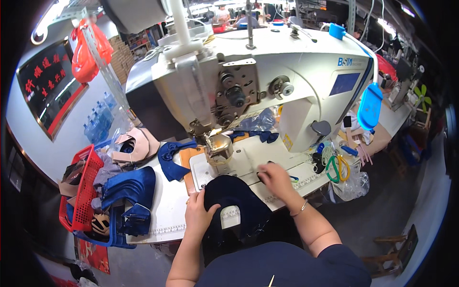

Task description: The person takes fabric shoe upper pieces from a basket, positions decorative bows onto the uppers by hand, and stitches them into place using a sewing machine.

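Note:
A dark navy U-shaped fabric piece, like a shoe upper, lies at the front edge of the white sewing machine bed, partly over my lap. My left hand holds its left arm, fingers at the outer edge and thumb by the inner curve. To the right of the piece, my right hand hovers over the bed with its fingers curled around a small dark thing that I cannot make out. Just beyond the fabric are the needle area and presser foot of the sewing machine.
Left of the machine lie stacked blue fabric pieces, beige pieces and a red basket. A cut blue piece rests beside the needle plate. Scissors with green and yellow handles hang at the right edge. A wooden stool stands lower right.

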### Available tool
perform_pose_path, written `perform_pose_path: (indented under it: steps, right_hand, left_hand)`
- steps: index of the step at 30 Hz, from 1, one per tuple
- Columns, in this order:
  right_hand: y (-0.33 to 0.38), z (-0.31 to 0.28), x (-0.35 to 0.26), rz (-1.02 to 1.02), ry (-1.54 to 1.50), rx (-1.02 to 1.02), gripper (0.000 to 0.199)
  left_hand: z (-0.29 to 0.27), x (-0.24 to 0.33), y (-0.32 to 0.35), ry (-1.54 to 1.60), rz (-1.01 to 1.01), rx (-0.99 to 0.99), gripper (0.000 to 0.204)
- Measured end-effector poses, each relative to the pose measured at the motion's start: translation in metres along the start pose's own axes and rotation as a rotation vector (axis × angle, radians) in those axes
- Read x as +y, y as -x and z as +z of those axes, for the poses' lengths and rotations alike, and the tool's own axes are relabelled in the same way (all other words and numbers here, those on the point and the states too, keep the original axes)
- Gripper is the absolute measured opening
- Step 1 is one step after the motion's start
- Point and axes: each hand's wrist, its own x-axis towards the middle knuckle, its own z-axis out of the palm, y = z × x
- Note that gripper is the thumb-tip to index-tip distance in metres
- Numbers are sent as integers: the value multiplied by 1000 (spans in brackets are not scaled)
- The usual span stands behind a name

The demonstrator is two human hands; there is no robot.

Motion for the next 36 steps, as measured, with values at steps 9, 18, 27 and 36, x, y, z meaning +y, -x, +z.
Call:
perform_pose_path:
  steps: [9, 18, 27, 36]
  right_hand:
    - [-36, -16, 72, 405, 17, -438, 20]
    - [-42, -19, 66, 294, 20, -289, 22]
    - [-53, -1, 69, 305, 48, -565, 20]
    - [-58, -5, 51, -138, -82, -665, 46]
  left_hand:
    - [14, 5, 5, 38, -22, 100, 50]
    - [12, 2, 5, 86, -25, 73, 49]
    - [15, -3, 9, 84, 47, 102, 50]
    - [5, 6, 10, 93, 106, 44, 53]
